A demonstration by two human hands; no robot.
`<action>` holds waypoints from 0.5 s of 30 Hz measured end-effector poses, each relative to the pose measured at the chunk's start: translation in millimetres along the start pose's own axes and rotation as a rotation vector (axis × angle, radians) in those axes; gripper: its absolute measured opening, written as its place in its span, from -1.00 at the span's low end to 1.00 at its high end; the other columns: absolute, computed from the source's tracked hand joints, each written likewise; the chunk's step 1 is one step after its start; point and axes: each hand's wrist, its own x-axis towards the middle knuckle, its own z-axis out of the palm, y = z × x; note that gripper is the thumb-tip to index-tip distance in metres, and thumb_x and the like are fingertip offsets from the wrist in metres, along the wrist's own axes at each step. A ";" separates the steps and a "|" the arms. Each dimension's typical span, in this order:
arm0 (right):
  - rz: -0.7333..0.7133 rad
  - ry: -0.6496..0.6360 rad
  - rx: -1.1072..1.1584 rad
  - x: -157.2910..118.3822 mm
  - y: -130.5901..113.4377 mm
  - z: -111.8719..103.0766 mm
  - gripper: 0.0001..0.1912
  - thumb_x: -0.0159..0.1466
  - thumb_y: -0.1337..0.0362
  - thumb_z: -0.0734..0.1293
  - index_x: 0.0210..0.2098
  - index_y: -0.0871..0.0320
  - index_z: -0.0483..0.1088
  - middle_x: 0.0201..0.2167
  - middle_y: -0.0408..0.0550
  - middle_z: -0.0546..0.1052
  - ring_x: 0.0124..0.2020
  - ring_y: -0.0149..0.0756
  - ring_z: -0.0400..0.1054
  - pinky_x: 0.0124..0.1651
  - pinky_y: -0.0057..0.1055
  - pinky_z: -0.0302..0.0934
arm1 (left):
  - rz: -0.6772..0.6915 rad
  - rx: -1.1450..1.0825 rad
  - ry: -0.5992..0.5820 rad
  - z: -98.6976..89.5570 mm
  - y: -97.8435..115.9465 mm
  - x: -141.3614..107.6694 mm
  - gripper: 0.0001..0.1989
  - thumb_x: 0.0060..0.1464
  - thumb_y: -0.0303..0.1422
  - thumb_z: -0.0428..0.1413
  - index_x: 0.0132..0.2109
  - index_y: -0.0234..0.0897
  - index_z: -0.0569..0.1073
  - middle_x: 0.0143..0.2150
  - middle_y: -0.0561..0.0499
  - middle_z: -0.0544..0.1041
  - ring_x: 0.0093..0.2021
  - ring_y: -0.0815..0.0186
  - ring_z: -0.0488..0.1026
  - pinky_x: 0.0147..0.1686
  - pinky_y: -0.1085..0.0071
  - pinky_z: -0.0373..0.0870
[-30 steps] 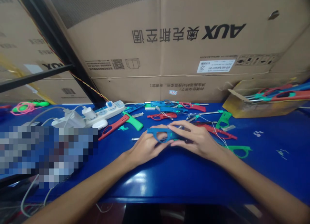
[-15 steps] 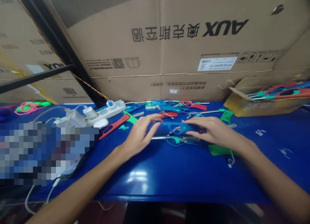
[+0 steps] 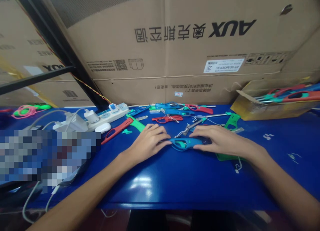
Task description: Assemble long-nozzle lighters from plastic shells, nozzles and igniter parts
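Observation:
A blue plastic lighter body (image 3: 190, 143) lies between my hands at the middle of the blue table, with a green part showing in its oval opening. My left hand (image 3: 150, 141) pinches its left end with thumb and fingers. Around its right end, the thumb and fingers of my right hand (image 3: 212, 139) are closed. Just behind it lies a small metal piece with white wires (image 3: 185, 129). A green casing (image 3: 228, 156) sits partly under my right hand, and its white wire sticks out towards the front.
Red, blue and green lighter parts (image 3: 170, 118) lie along the back. A power strip (image 3: 108, 117) with chargers stands at the left, near a blurred screen (image 3: 72, 154). An open carton (image 3: 260, 109) holding lighters is at the right.
The upper blue shell has come down onto the lower one, and the two now look like one body. My left hand has closed on the left end; the metal piece behind has come into view.

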 end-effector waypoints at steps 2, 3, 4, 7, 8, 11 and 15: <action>-0.001 -0.014 0.018 0.3 0.1 1.0 -0.65 0.33 0.01 0.32 0.01 0.02 0.50 -0.06 -0.05 0.56 -0.09 -0.16 0.46 -0.05 -0.22 0.33 | -0.002 0.007 -0.025 0.8 -1.5 -0.4 -0.76 0.34 -0.19 0.06 -0.02 -0.18 0.53 -0.15 0.02 0.52 -0.11 0.25 0.39 -0.06 0.28 0.15; 0.000 -0.020 0.022 0.5 0.3 1.3 -0.66 0.32 0.01 0.32 -0.01 0.02 0.50 -0.07 -0.05 0.56 -0.10 -0.16 0.46 -0.05 -0.22 0.32 | -0.001 0.009 -0.037 1.1 -1.8 -0.6 -0.76 0.34 -0.18 0.06 -0.03 -0.18 0.53 -0.16 0.02 0.51 -0.11 0.25 0.38 -0.06 0.27 0.14; 0.000 -0.023 0.020 0.8 0.3 1.6 -0.66 0.32 0.01 0.32 -0.01 0.02 0.51 -0.07 -0.05 0.56 -0.10 -0.16 0.46 -0.05 -0.22 0.32 | 0.000 0.010 -0.046 1.2 -2.0 -0.7 -0.76 0.34 -0.18 0.07 -0.03 -0.18 0.53 -0.16 0.02 0.51 -0.12 0.25 0.38 -0.06 0.27 0.14; 0.001 -0.028 -0.007 1.8 0.0 2.7 -0.64 0.33 0.01 0.32 0.01 0.02 0.52 -0.05 -0.03 0.56 -0.10 -0.13 0.47 -0.04 -0.19 0.33 | -0.002 0.011 -0.063 0.5 -2.0 -0.6 -0.77 0.33 -0.18 0.07 -0.05 -0.19 0.53 -0.16 0.02 0.51 -0.11 0.24 0.38 -0.07 0.27 0.13; 0.002 -0.032 -0.019 2.2 -0.3 3.2 -0.63 0.33 0.01 0.31 0.03 0.02 0.51 -0.04 -0.03 0.56 -0.09 -0.12 0.47 -0.04 -0.18 0.33 | -0.002 0.010 -0.066 -0.1 -1.8 -0.5 -0.77 0.34 -0.18 0.07 -0.06 -0.19 0.52 -0.16 0.02 0.51 -0.11 0.24 0.38 -0.07 0.27 0.13; 0.010 -0.039 -0.049 3.2 -1.4 4.4 -0.60 0.35 -0.01 0.29 0.08 0.01 0.48 0.02 -0.04 0.53 -0.04 -0.10 0.45 -0.03 -0.17 0.32 | -0.004 0.009 -0.074 -2.0 -1.0 -0.2 -0.77 0.34 -0.19 0.06 -0.07 -0.21 0.52 -0.15 0.01 0.50 -0.11 0.24 0.38 -0.08 0.27 0.14; 0.014 -0.063 -0.053 4.5 -3.4 4.3 -0.61 0.36 -0.01 0.28 0.08 0.00 0.48 -0.01 -0.05 0.54 -0.05 -0.13 0.45 -0.03 -0.20 0.32 | -0.015 0.008 -0.087 -3.0 0.1 -0.7 -0.79 0.34 -0.22 0.06 -0.08 -0.22 0.51 -0.13 0.01 0.50 -0.10 0.23 0.37 -0.07 0.28 0.15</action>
